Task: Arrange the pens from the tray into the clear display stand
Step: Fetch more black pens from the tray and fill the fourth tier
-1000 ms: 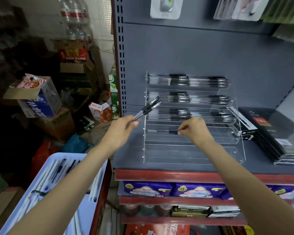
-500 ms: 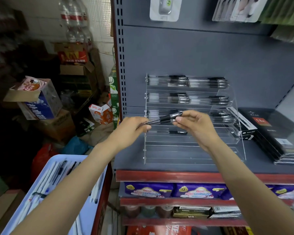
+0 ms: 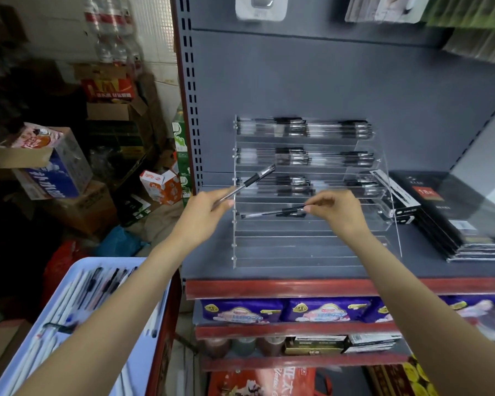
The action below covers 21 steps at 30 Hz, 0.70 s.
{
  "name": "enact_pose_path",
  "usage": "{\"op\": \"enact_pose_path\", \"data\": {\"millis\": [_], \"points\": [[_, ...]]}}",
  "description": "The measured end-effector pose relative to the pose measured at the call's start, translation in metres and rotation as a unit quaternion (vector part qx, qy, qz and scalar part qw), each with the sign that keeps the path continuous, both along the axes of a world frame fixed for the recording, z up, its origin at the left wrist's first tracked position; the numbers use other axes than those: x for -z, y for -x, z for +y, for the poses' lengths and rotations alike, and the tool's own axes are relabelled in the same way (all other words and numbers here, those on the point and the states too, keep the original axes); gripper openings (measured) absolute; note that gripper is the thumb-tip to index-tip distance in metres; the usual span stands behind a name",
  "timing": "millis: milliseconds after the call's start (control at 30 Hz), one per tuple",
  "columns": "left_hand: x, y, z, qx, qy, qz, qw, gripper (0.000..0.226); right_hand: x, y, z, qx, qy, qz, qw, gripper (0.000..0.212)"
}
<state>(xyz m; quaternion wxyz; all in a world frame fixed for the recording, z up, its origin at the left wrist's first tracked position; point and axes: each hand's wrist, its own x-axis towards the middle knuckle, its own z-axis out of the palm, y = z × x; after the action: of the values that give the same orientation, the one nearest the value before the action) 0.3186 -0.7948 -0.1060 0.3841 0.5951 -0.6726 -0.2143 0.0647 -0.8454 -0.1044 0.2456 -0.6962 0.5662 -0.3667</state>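
One pen (image 3: 272,214) is pinched at its cap end by the right hand (image 3: 333,211) over the display stand (image 3: 312,247); another pen (image 3: 245,184) is gripped by the left hand (image 3: 205,214) (light, stiff, slippery; best held mid-barrel)

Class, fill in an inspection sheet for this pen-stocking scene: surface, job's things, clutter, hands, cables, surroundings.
Surface: grey shelf with a red front edge.
Job's things: clear display stand, upper tiers hold pens; blue tray holds more.
Clutter: black boxes stacked right of the stand.
Hands: left hand grips a pen; right hand pinches a second pen at a middle tier.
Cables: nothing seen.
Surroundings: cardboard cartons piled left; purple packets on the shelf below.
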Motion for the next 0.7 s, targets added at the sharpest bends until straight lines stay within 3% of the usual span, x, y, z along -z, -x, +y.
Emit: {"op": "enact_pose_path", "data": {"millis": [200,367,467,567,633,700], "points": [[0.0,0.0,0.0,-0.001,0.001,-0.016,1.0,0.04,0.002,-0.012,-0.011,-0.019,0.001,0.154,0.988,0.005],[0.01,0.005,0.0,-0.008,0.045,-0.065,0.997,0.043,0.003,-0.015,-0.013,-0.028,-0.032,0.161,0.986,0.011],[0.017,0.006,0.001,-0.013,0.073,-0.084,0.994,0.044,0.002,-0.017,-0.01,-0.035,-0.046,0.09,0.994,0.016],[0.017,0.005,-0.001,-0.009,0.124,-0.137,0.983,0.046,-0.01,-0.022,0.002,-0.074,-0.063,-0.061,0.993,0.028],[0.013,0.006,-0.003,0.011,0.142,-0.171,0.975,0.045,-0.018,-0.027,0.009,-0.114,-0.094,-0.186,0.971,0.032],[0.01,0.008,-0.004,0.023,0.147,-0.178,0.973,0.045,-0.022,-0.033,0.013,-0.141,-0.114,-0.275,0.944,0.021]]}}
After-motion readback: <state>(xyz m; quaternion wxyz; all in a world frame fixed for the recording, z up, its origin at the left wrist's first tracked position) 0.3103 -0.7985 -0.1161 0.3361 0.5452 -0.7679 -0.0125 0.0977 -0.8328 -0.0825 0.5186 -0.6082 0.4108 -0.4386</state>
